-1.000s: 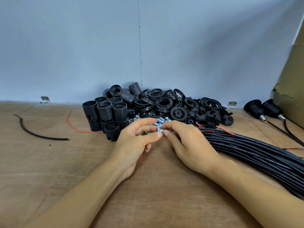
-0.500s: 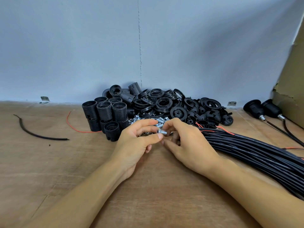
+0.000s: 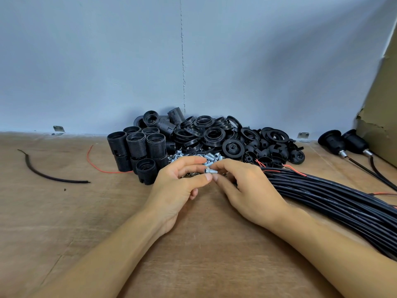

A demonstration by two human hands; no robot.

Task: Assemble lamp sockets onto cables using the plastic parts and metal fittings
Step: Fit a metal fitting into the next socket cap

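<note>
Left hand [image 3: 176,190] and right hand [image 3: 247,190]: fingertips meeting, both pinching one small silver threaded metal fitting [image 3: 211,171], just in front of the heap of loose silver fittings [image 3: 211,157]. Bundle of black cables [image 3: 322,194]: right of heap. Black threaded plastic socket barrels [image 3: 137,147]: left of heap. Black plastic rings and caps [image 3: 212,134]: behind heap.

Shiny metal fitting [image 3: 211,171], ribbed black plastic sockets [image 3: 137,145], matt wooden table [image 3: 64,211]

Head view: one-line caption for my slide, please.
Left hand and right hand pinch a metal fitting before piled black socket parts, cable bundle alongside.
</note>
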